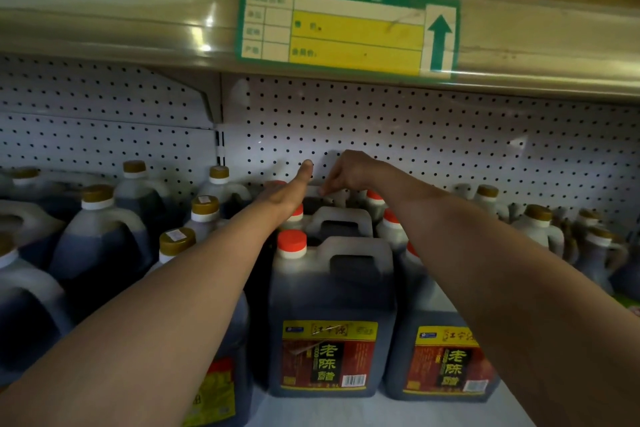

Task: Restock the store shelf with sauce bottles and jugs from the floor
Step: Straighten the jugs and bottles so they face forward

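dark brown liquid fills nearly every jug on the shelf (398, 414), which makes the rear rows hard to separate. at the centre of the frame, a back jug (313, 199) is mostly hidden behind both hands and the jugs in front of it; only a pale handle and a bit of dark body show. the left hand (289, 189) reaches in flat, fingers straight and together with the thumb up, its edge against that jug's left side, though the actual contact is hard to make out. the right hand (346, 172) hangs over it with fingers curled downward onto the handle (whether they wrap it fully cannot be told from here). both forearms cut off much of the lower frame.

in the lower centre stands a red-capped jug (330, 315) with a yellow and red label, and just beside it on the right a second labelled jug (446, 357), partly covered by the right arm. gold-capped jugs (100, 236) crowd the left of the frame, smaller handled ones the far right. a green and yellow price tag (348, 23) sits at the upper centre on the shelf edge above, blurred, over a white pegboard (450, 135).
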A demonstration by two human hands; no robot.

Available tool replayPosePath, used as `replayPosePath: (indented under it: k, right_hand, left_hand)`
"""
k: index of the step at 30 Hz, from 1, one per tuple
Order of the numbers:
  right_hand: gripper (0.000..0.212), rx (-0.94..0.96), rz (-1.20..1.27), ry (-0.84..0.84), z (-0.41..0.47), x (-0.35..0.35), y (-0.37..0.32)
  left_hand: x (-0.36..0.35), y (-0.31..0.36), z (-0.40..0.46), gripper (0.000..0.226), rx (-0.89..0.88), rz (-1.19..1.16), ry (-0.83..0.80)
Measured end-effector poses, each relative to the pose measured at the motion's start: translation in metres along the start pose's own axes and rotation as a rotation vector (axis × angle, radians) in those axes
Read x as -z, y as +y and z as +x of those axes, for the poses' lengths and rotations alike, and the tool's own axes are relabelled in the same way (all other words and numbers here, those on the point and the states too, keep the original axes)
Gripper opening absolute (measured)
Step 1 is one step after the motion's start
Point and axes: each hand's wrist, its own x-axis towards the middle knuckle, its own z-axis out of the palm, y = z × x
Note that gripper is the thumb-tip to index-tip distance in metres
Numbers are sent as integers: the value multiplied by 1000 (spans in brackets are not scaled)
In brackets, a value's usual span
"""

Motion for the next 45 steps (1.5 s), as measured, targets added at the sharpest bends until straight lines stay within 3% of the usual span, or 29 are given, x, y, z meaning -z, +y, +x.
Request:
replayPosePath:
  k: [10,14,19,24,33,45]
  right_hand:
    - [30,-10,-71,10,-13,10,12]
    - [18,-49,-73,151,-15,15,15]
    - [24,-33,-122,49,-33,20,17]
    - [39,6,14,111,-61,20,23]
    - [36,-36,263,301,-117,26,14]
    - [26,73,514,405,-162,-26,-105]
  left_hand:
    - [2,3,-14,91,-56,-1,-87]
    - [-2,4,-14,91,-60,14,-86]
    - [-3,5,-11,92,-17,-8,-80]
    - [-5,7,-16,93,-10,25,-44]
    - [2,10,-33,92,-78,20,63]
    - [81,-5,-127,65,-390,-49,143]
